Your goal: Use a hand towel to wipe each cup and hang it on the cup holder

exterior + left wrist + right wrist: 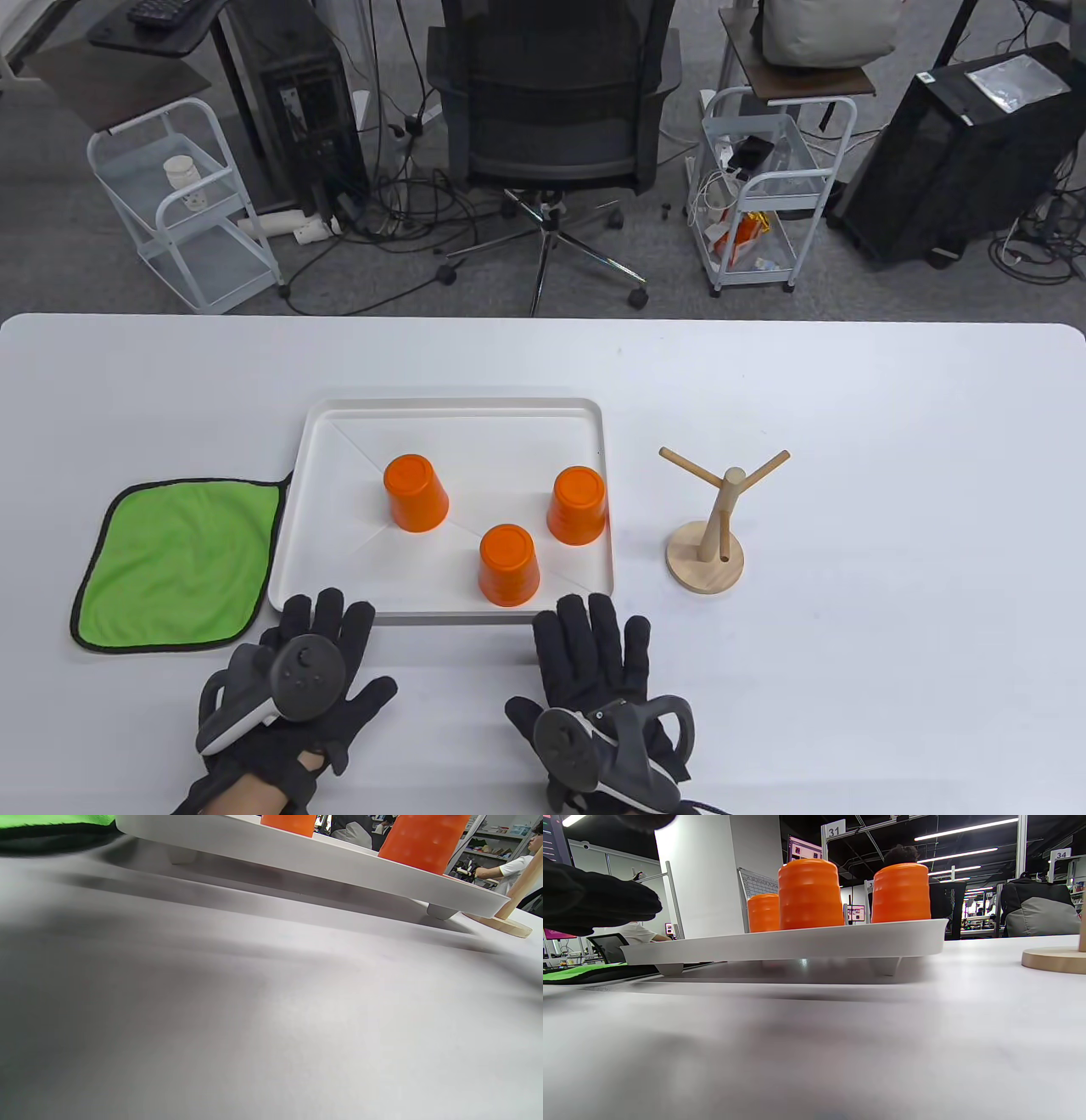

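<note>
Beyond the white table, a black mesh office chair stands on grey carpet among loose cables. A white wire cart to its left holds a white cup, and another white cart to its right holds cables and an orange packet. A black computer tower stands far right.

Bare table lies right of the holder and behind the tray. Three upturned cups stand apart on it, with gaps between.
</note>
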